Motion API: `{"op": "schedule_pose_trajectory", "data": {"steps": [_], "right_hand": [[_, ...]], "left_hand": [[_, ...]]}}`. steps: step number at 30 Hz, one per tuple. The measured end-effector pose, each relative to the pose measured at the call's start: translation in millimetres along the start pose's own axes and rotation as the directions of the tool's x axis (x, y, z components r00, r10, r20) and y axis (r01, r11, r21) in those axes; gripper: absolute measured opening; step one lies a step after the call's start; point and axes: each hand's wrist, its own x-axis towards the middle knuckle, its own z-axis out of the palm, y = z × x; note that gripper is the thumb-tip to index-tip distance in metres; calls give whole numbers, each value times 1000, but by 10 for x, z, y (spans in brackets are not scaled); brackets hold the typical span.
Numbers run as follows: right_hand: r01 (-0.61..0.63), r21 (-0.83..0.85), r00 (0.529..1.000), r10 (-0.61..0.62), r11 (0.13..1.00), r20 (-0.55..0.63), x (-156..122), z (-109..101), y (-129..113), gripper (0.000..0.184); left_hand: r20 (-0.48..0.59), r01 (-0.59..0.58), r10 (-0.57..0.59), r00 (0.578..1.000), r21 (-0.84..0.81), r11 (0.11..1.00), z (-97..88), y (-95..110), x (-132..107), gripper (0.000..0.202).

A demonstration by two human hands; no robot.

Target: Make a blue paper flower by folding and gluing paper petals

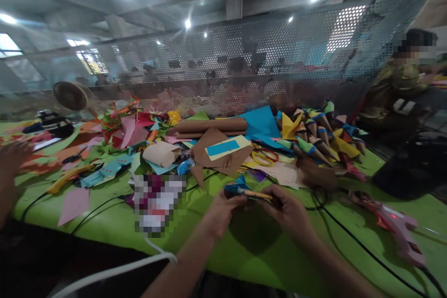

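Observation:
My left hand [220, 212] and my right hand [289, 209] meet over the green table [258, 251], both closed on a small paper piece with a blue fold and a thin yellow stick [249, 192]. The left fingers pinch its blue end, the right fingers hold the other end. Just beyond lie a brown paper sheet with a blue and cream strip [223, 150] and yellow-handled scissors [263, 157].
Coloured paper scraps [115, 149] and a brown roll [211, 125] cover the far table. A row of paper cones [321, 137] lies right. A pink glue gun [394, 226] with black cable sits near right. Another person's hand [12, 158] shows left, a seated person [401, 84] right.

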Motion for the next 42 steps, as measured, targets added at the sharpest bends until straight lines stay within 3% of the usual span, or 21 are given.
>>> {"op": "schedule_pose_trajectory", "data": {"steps": [2,3,4,6,8,9,11,14,17,21,24,26,29,31,33,35,39,42], "right_hand": [[86,-110,994,-93,990,-63,-24,-4,4,7],[134,-165,985,-150,977,-90,-35,-3,3,10],[180,-223,971,-209,958,-113,-45,1,-1,13],[267,-332,939,-322,905,-124,-65,17,-14,17],[340,-425,907,-412,839,-88,-84,36,-36,20],[369,-462,892,-447,806,-66,-93,45,-49,21],[425,-508,865,-501,750,-16,-112,54,-76,23],[487,-473,856,-508,734,93,-129,52,-118,20],[394,-338,919,-350,855,183,-118,40,-139,13],[194,-269,963,-131,943,237,-66,53,-95,15],[219,-287,950,-136,933,282,-33,82,-46,19],[274,-276,928,-178,921,329,-24,90,-31,20],[320,-279,910,-211,905,358,-25,82,-23,19],[336,-300,906,-218,893,363,-31,77,-13,19],[366,-317,893,-233,875,386,-38,81,0,19],[404,-328,876,-258,854,406,-43,92,7,20],[441,-329,861,-291,835,416,-48,103,-2,23],[413,-290,868,-277,863,413,-45,82,-24,19]], "left_hand": [[-49,-147,156,986,157,977,-77,63,-39,39],[-56,-247,273,960,282,927,-121,101,-68,47],[-44,-341,400,916,442,830,-163,136,-102,52],[121,-481,567,815,687,545,-232,183,-180,60],[301,-547,610,733,794,266,-272,184,-252,55],[356,-555,611,707,815,167,-284,170,-281,49],[406,-547,602,688,835,63,-306,130,-318,37],[420,-557,547,724,824,105,-360,92,-342,36],[417,-528,432,800,831,175,-445,93,-358,34],[410,-460,316,856,882,102,-531,122,-399,33],[379,-410,233,895,907,97,-550,172,-449,37],[290,-325,207,934,932,161,-554,217,-484,41],[171,-226,185,968,915,333,-565,285,-520,44],[174,-237,183,968,875,423,-571,333,-530,41],[202,-265,185,962,856,443,-567,384,-533,36],[231,-275,156,960,880,388,-550,428,-534,32],[317,-327,86,944,931,159,-490,411,-549,21],[373,-374,102,922,927,-7,-448,300,-566,15]]}}
